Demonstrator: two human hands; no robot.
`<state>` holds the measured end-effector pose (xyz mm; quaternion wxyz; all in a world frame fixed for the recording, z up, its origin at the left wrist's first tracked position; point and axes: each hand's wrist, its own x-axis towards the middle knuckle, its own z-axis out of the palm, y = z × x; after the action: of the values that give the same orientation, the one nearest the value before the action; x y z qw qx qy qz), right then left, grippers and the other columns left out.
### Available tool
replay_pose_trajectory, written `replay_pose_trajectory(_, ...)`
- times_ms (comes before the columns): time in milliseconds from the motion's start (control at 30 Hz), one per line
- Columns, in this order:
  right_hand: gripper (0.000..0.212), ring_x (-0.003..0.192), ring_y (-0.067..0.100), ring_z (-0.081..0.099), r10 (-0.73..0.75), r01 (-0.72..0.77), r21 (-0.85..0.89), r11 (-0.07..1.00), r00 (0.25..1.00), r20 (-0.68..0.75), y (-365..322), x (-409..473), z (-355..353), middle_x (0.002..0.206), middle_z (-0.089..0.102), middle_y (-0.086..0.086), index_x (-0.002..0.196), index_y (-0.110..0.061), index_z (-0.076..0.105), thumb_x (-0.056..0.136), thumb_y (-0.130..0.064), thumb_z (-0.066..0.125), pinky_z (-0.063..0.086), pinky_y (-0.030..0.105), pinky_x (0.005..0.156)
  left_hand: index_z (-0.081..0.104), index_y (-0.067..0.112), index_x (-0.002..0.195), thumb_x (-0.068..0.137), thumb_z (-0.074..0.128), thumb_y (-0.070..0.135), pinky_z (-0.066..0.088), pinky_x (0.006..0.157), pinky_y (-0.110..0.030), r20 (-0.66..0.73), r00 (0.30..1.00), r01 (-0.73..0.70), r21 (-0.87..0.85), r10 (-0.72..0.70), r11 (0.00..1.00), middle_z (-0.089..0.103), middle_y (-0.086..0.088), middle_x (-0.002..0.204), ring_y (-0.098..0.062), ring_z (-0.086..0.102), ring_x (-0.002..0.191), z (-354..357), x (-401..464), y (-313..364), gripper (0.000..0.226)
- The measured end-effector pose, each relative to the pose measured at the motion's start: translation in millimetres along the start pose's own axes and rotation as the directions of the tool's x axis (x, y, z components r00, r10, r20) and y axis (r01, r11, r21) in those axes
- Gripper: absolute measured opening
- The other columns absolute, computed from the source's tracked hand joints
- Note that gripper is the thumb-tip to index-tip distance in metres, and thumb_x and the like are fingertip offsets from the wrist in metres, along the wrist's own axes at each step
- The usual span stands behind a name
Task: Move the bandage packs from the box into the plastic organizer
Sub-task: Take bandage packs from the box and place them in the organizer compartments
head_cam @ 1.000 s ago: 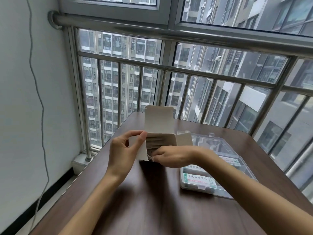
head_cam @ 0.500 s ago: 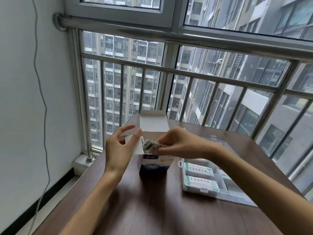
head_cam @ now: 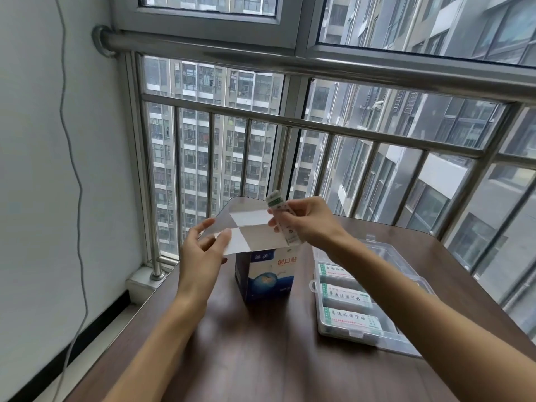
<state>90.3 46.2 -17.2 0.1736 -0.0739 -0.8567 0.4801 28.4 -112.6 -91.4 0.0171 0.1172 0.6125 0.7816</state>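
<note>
A blue and white bandage box point(head_cam: 268, 275) stands upright on the brown table point(head_cam: 261, 358), its white top flaps open. My left hand point(head_cam: 203, 250) pinches the left flap between thumb and fingers. Above the box opening, my right hand point(head_cam: 304, 224) grips a stack of bandage packs point(head_cam: 280, 211), white with green print, clear of the box. To the right lies the clear plastic organizer point(head_cam: 362, 336), lid open, with three green-labelled bandage packs point(head_cam: 348, 295) in its left compartments.
A steel railing point(head_cam: 319, 126) and window run along the table's far edge. A white wall with a hanging cable point(head_cam: 72, 140) is on the left. The table's left edge drops to the floor.
My right hand has drawn the bandage packs out of the box and lifted them above it. My left hand stays on the box flap.
</note>
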Motion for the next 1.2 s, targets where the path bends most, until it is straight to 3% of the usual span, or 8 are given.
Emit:
replay_pose_trajectory(133,0.02,0.075,0.005,0.068,0.092,-0.115,0.275,0.955,0.991,0.096,-6,-5,-13,0.087,0.074,-0.003,0.107,-0.01,0.065,0.089,-0.016,0.059,0.052,0.026,0.076,0.051,0.023,0.121,0.091,0.061,0.034,0.046,0.088,-0.035,-0.143,0.945,-0.229,0.351,0.294,0.908,0.058,0.008,0.109,-0.015,0.055,0.104,-2,3,-2,0.034)
replay_pose_trajectory(267,0.039,0.077,0.009,0.068,0.062,-0.201,0.381,0.902,0.935,0.348,-11,-29,-34,0.092,0.073,0.0,0.118,-0.009,0.054,0.08,-0.02,0.058,0.056,0.024,0.074,0.059,0.03,0.104,0.093,0.051,0.046,0.042,0.07,-0.023,-0.058,0.797,-0.516,0.453,0.601,0.728,0.055,0.018,0.091,-0.001,0.05,0.083,8,-10,33,0.022)
replay_pose_trajectory(367,0.031,0.079,0.012,0.068,0.043,-0.207,0.34,0.917,0.901,0.432,-9,-49,-52,0.093,0.072,0.003,0.108,-0.007,0.058,0.078,-0.018,0.058,0.056,0.026,0.076,0.062,0.029,0.103,0.083,0.047,0.059,0.04,0.061,-0.01,0.299,0.869,-0.487,0.382,0.394,0.785,0.061,0.018,0.088,0.007,0.056,0.08,32,-26,63,0.039)
replay_pose_trajectory(467,0.027,0.079,0.014,0.07,0.095,-0.211,0.252,0.944,0.91,0.403,-1,-68,-68,0.092,0.072,0.008,0.1,-0.004,0.062,0.077,-0.018,0.062,0.055,0.024,0.072,0.067,0.031,0.104,0.078,0.055,0.054,0.046,0.062,-0.012,0.592,0.797,-0.397,0.368,0.118,0.841,0.069,0.012,0.092,0.001,0.063,0.082,58,-39,71,0.037)
replay_pose_trajectory(600,0.026,0.08,0.018,0.071,0.168,-0.203,0.161,0.966,0.964,0.208,14,-92,-89,0.089,0.074,0.008,0.097,-0.013,0.07,0.074,-0.024,0.07,0.056,0.023,0.07,0.075,0.019,0.093,0.086,0.066,0.022,0.046,0.053,-0.011,0.578,0.811,-0.295,0.271,0.09,0.917,0.074,0.006,0.077,0.003,0.064,0.066,82,-45,57,0.011)
replay_pose_trajectory(833,0.018,0.073,0.015,0.071,0.246,-0.185,0.403,0.896,0.963,-0.107,53,-123,-112,0.087,0.074,0.009,0.098,-0.01,0.072,0.08,-0.012,0.069,0.053,0.017,0.065,0.075,0.017,0.094,0.083,0.069,0.033,0.047,0.054,-0.011,0.421,0.901,0.022,0.196,-0.104,0.98,0.075,0.005,0.078,-0.001,0.069,0.069,128,-66,21,0.02)
replay_pose_trajectory(1000,0.017,0.067,0.018,0.07,0.323,-0.207,0.456,0.866,0.927,-0.193,75,-127,-122,0.087,0.074,0.012,0.096,-0.009,0.072,0.081,-0.015,0.07,0.058,0.022,0.067,0.071,0.018,0.093,0.086,0.063,0.037,0.054,0.057,-0.017,0.51,0.802,0.243,0.199,-0.312,0.949,0.076,-0.003,0.082,-0.011,0.073,0.074,145,-69,21,0.021)
replay_pose_trajectory(1200,0.024,0.072,0.02,0.07,0.308,-0.212,0.434,0.876,0.937,-0.163,85,-132,-139,0.091,0.074,0.013,0.104,-0.007,0.07,0.081,-0.014,0.069,0.057,0.021,0.064,0.068,0.018,0.109,0.082,0.071,0.014,0.055,0.065,-0.019,0.647,0.701,0.17,0.257,-0.3,0.951,0.076,-0.006,0.09,-0.012,0.072,0.077,154,-62,16,0.027)
